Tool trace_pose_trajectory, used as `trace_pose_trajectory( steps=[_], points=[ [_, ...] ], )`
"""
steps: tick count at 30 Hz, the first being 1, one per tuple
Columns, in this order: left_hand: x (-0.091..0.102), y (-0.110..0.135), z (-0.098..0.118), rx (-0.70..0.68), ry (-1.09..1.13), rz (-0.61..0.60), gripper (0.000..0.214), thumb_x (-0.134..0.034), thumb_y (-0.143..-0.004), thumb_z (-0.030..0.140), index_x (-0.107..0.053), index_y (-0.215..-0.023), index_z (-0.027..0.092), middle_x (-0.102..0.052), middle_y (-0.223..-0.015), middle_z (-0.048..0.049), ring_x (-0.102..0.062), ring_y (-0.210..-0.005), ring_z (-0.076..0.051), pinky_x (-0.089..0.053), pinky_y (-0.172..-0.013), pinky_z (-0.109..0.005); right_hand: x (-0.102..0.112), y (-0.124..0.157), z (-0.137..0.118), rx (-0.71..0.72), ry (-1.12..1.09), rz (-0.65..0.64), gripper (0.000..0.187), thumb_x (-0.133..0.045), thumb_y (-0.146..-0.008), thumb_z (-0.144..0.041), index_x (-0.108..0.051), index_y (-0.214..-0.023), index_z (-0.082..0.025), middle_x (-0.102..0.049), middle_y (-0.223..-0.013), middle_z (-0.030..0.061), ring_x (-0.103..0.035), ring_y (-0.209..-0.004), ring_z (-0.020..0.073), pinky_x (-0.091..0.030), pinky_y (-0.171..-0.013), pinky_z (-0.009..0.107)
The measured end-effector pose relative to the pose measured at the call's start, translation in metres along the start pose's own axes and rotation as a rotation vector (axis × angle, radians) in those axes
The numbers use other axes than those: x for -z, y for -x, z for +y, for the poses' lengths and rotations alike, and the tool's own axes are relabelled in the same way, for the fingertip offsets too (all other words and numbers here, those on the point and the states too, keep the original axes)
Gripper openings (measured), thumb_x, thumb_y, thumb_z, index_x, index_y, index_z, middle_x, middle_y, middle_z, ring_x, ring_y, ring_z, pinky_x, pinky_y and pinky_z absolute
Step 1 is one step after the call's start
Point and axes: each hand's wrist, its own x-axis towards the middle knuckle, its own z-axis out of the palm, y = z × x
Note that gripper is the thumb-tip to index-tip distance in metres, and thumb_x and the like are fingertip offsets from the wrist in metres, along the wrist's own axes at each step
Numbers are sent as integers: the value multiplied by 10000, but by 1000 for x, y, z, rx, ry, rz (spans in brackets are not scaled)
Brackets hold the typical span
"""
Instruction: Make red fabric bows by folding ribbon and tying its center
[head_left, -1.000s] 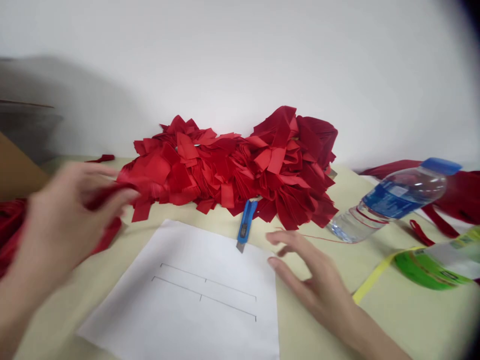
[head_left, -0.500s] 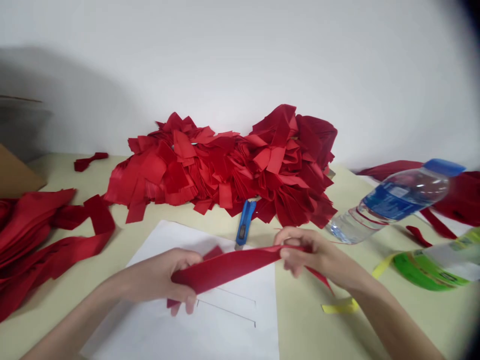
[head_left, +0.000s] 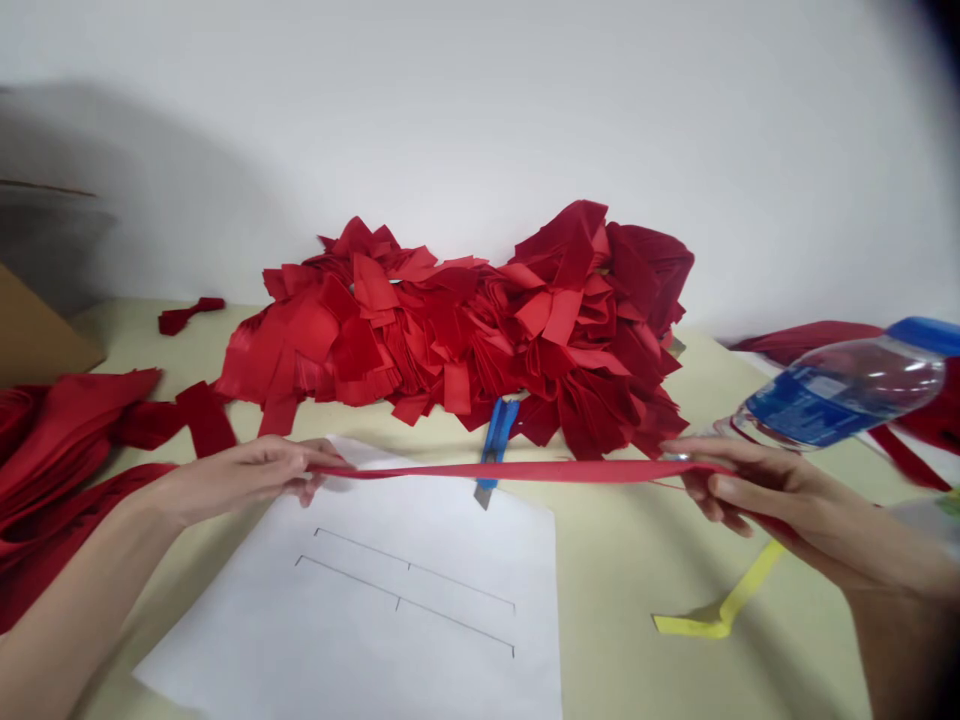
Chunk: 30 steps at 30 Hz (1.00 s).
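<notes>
A long red cloth strip [head_left: 517, 471] has just been pulled straight and tight, pinched shut in the left hand [head_left: 247, 480] and right hand [head_left: 765, 490], over white paper [head_left: 420, 640], a blue knife [head_left: 496, 432] just past it.

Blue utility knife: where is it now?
In the head view, the blue utility knife lies centre, against the red fabric pile, behind the stretched red strip.
</notes>
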Motion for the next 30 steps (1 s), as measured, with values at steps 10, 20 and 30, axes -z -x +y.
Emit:
trace_pose_trajectory(
  steps=[10, 20, 30],
  points=[
    [-15, -23, -17, 16, 123, 480, 373, -757, -545, 347, -694, -878, 191, -673, -1074, -88, -549, -1100, -302, -437, -917, -406, -9, -8, 7, 5, -62, 269, 111, -623, -804, -276, -621, -749, -179, -599, -820, 45, -571, -799, 138, -462, -743, 254],
    [-132, 22, 37, 154, 512, -51, 210, -712, -642, 240, -595, -802, 171, -662, -748, -1, -622, -729, -176, -471, -681, -280, -145, 18, -21, 551, 211, 232, 88, -559, -815, -140, -557, -843, -224, -590, -760, 12, -555, -667, 125, -474, -597, 228],
    [-143, 43, 38, 128, 857, -260, 226, -667, -691, 197, -679, -916, 211, -692, -894, -5, -614, -898, -183, -495, -821, -287, -190, 27, -7, 787, 567, 68, 185, -430, -898, -138, -608, -940, -168, -649, -833, 63, -585, -766, 177, -496, -685, 299]
  ],
)
